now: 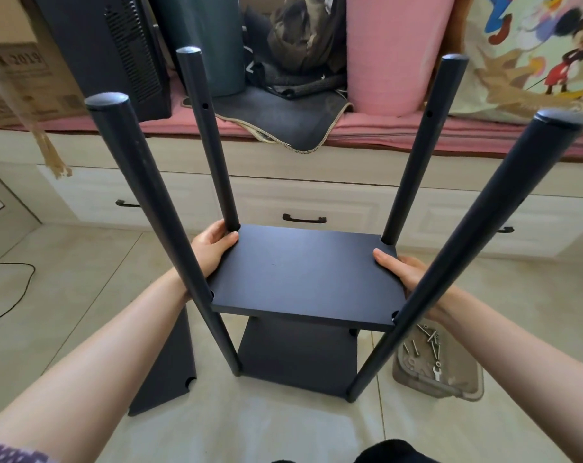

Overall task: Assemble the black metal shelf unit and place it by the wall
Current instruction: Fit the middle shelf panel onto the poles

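Note:
A half-built black shelf unit stands on the floor in front of me. Four black posts rise from a bottom board (pixel 297 359); the near-left post (pixel 156 222) and near-right post (pixel 457 248) lean toward me. Between the posts a black shelf board (pixel 303 279) hangs above the bottom one. My left hand (pixel 213 248) grips its left edge near the far-left post (pixel 206 135), thumb on top. Gripping the right edge with thumb on top is my right hand (pixel 400 269), partly hidden behind the near-right post.
A spare black board (pixel 170 362) lies on the floor at the left. A clear plastic tub (pixel 440 369) with several bolts and a small wrench sits at the right. Behind stand white drawers (pixel 303 208) under a pink-cushioned bench holding rolled mats and bags.

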Demonstrator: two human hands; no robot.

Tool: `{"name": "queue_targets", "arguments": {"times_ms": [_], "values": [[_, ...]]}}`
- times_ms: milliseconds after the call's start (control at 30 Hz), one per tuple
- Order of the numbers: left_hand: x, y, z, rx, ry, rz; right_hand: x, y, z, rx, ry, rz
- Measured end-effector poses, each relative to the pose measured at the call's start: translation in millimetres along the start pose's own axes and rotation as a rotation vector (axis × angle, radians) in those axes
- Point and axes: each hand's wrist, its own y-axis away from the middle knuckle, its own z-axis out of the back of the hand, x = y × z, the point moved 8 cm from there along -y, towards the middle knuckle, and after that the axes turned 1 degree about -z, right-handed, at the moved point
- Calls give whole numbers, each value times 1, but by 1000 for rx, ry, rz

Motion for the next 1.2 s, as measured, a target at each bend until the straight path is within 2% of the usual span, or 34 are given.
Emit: {"name": "queue_targets", "arguments": {"times_ms": [467, 700, 800, 933, 1200], "values": [[4, -5, 2, -26, 107, -14, -7, 1, 0, -48, -12, -9], [4, -8, -1, -14, 162, 0, -2, 0, 10, -246, 94, 44], [2, -9, -1, 4, 164, 5, -3, 0, 12, -276, 77, 37], [-8, -10, 0, 15, 192, 6, 6, 3, 16, -342, 63, 146], [-9, -5, 0, -10, 142, 7, 11, 8, 5, -150, -46, 219]]}}
